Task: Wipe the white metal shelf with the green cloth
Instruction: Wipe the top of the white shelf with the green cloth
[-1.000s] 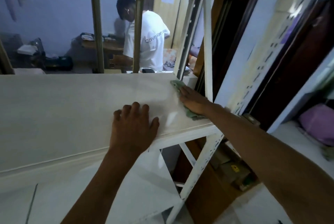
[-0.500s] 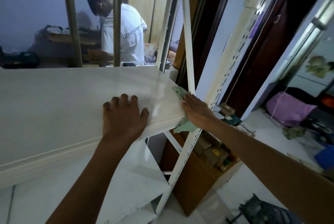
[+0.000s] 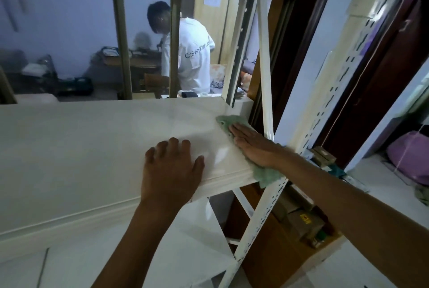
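The white metal shelf [image 3: 76, 148] filled most of what I saw, its broad top board running from the left edge across to the perforated upright [image 3: 262, 215] at the front right corner, with a lower board [image 3: 130, 255] visible underneath. Beyond the frame, a person in a white shirt [image 3: 192, 60] stood at a desk, well apart from the work.

My left hand [image 3: 171, 169] lay flat on the board near its front edge, fingers spread and gripping nothing; I judged it was there to brace me and steady the shelf while the other arm worked. My right hand [image 3: 253, 146] was pressed palm-down with the fingers straight and together, pointing toward the back corner, trapping the cloth under it rather than clutching it. A flat palm puts even pressure over more surface, which suits wiping.

The green cloth [image 3: 232, 122] sat at the right end of the top board, one end showing past my fingertips near the rear post, the other end hanging over the front edge against the upright. That loose tail could snag in the upright's slots, I thought. The left stretch of the board looked yet to be covered.
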